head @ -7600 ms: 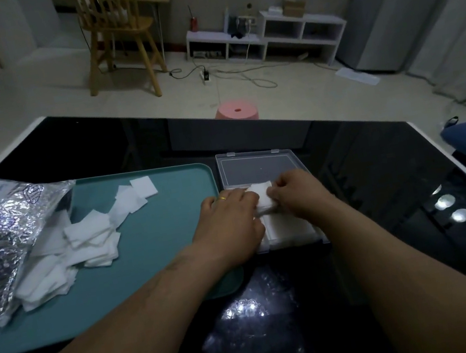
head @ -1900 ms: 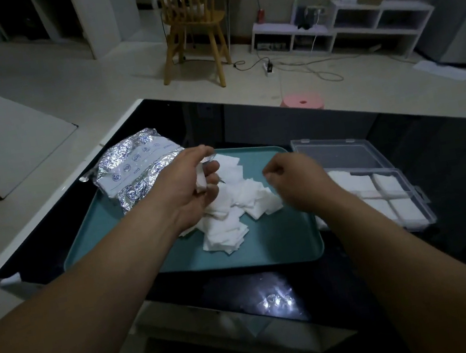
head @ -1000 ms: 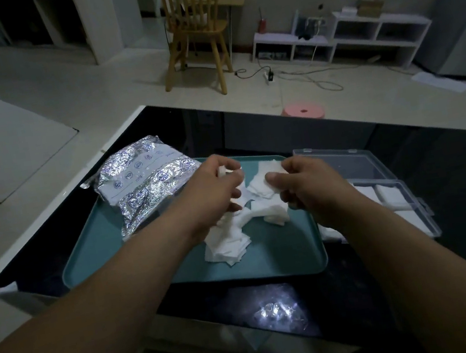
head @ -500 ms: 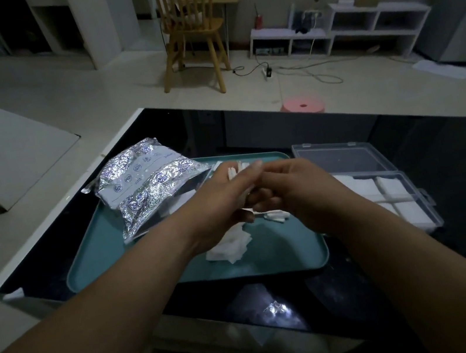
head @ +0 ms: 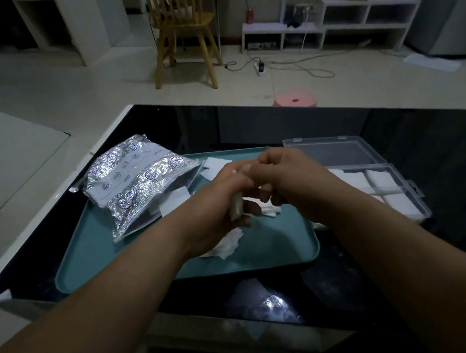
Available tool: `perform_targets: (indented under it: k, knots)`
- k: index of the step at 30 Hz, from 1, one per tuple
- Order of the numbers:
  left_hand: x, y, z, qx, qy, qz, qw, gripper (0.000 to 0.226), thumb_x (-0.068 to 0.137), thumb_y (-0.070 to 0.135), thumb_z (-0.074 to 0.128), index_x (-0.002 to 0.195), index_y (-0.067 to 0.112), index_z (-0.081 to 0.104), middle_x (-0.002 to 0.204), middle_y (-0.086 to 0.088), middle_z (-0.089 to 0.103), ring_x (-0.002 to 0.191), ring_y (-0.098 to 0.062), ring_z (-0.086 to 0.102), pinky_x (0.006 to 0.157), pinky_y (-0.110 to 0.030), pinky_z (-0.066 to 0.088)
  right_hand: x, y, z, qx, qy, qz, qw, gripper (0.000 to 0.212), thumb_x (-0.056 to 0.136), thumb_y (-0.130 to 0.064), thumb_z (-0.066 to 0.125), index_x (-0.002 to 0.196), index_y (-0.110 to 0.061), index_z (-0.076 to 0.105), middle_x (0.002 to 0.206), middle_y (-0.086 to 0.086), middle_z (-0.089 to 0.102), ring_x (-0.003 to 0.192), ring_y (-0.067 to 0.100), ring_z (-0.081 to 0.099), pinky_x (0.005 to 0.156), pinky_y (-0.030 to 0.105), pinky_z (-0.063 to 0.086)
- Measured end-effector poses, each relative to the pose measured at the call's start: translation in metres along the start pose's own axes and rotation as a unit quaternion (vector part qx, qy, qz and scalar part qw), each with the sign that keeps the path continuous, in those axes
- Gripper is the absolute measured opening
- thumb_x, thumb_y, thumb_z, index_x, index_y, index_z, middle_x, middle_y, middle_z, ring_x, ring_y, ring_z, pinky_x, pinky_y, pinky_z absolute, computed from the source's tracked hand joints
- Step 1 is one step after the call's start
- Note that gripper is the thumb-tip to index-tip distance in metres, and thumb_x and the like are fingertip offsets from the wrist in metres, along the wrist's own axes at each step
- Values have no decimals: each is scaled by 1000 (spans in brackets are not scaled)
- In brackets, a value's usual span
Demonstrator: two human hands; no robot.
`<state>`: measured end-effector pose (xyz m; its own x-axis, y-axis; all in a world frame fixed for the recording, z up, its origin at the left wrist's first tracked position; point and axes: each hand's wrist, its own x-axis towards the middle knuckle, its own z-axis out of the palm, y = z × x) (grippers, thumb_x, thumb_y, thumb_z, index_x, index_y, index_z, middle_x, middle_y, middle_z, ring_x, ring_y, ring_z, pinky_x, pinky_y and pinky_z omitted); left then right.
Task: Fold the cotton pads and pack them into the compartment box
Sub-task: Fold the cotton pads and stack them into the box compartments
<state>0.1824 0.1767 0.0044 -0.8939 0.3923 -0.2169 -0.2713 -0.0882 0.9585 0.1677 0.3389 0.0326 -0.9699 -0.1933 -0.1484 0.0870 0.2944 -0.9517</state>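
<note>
A folded pad [head: 236,209] is held in the curled left hand [head: 215,207] above the tray [head: 269,252]. The right hand [head: 290,179] is curled against it; its hold cannot be told. More pads [head: 380,180] are packed in the box [head: 335,149], right of the tray.

Counter [head: 438,160] spans frame centre.
- Tray [head: 90,249]: on counter, centre-left.
- Foil bag [head: 135,189]: on tray's upper-left part.
- Loose cotton pads [head: 224,245]: on tray, right of bag, beneath hands.
- Compartment box [head: 406,187]: on counter, just right of tray; lid [head: 335,153] open behind it; packed pads [head: 380,179] inside.
- Left hand [head: 215,210], right hand [head: 294,181]: together above tray centre; folded pad [head: 236,208] in left.
- Stool [head: 294,101], chair [head: 181,21]: on floor behind counter, upper frame.
</note>
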Motion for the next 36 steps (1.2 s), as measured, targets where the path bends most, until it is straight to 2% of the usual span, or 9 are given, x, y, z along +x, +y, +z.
perform_targets:
  k: [3,7,11,16,20,23,27,32,36]
  knots:
    - [1,3,-6,-170,14,-27,985,38,107,34,47,141,19,55,100,-10,58,71,-18,60,63,-31,49,-2,0,-4,-9,-2,-41,999,20,99,-30,70,103,-11,69,94,6,78,78,21,67,70,36,51]
    - [2,4,-10,-249,53,-38,966,36,104,44,52,123,15,66,93,-5,61,77,-14,63,70,-30,60,-10,1,0,-176,-38,-156,971,28,84,-43,83,98,-24,68,116,-10,70,109,7,64,95,24,49]
    - [0,4,-11,-225,18,-50,973,41,98,48,59,113,13,73,120,-14,56,114,-26,57,94,-35,52,-10,7,14,-261,-64,-251,930,36,77,-36,88,87,-20,56,101,0,63,95,19,59,83,38,52]
    - [-6,6,-16,-279,-62,-93,954,61,95,65,52,126,14,61,97,-9,52,89,-22,53,91,-51,59,-9,7,5,-229,-81,-202,949,28,83,-12,81,91,-13,55,112,4,67,104,22,61,92,37,51]
    - [-4,5,-17,-293,-30,-73,953,51,108,44,40,129,9,69,115,-14,61,110,-26,58,101,-45,53,-9,4,-2,-162,-96,-166,968,29,84,-16,84,95,-14,57,120,-9,70,106,13,66,85,14,49]
    - [-5,5,-13,-279,-15,-53,959,41,104,34,50,128,6,68,102,-13,64,100,-22,65,97,-37,56,-10,2,-3,-149,-98,-152,972,30,85,-25,85,98,-17,59,121,-16,69,107,-3,64,82,-2,41]
    - [-6,4,-15,-272,-40,-43,960,29,97,25,60,115,4,71,101,-14,65,101,-22,65,94,-38,60,-8,5,-1,-175,-77,-155,969,27,86,-26,82,98,-18,58,120,-14,69,109,2,64,85,6,45]
    - [-7,3,-19,-304,-93,-44,947,36,92,10,60,127,0,59,104,-19,60,101,-26,66,97,-45,58,-7,3,-4,-183,-84,-140,970,29,85,-28,83,102,-22,59,125,-14,67,113,9,65,91,18,47]
    - [-6,4,-22,-279,-110,-37,953,35,89,3,55,118,6,75,112,-22,60,104,-27,66,103,-46,55,-12,-2,-6,-161,-89,-129,974,35,85,-43,82,105,-24,61,124,-14,69,110,12,67,92,21,51]
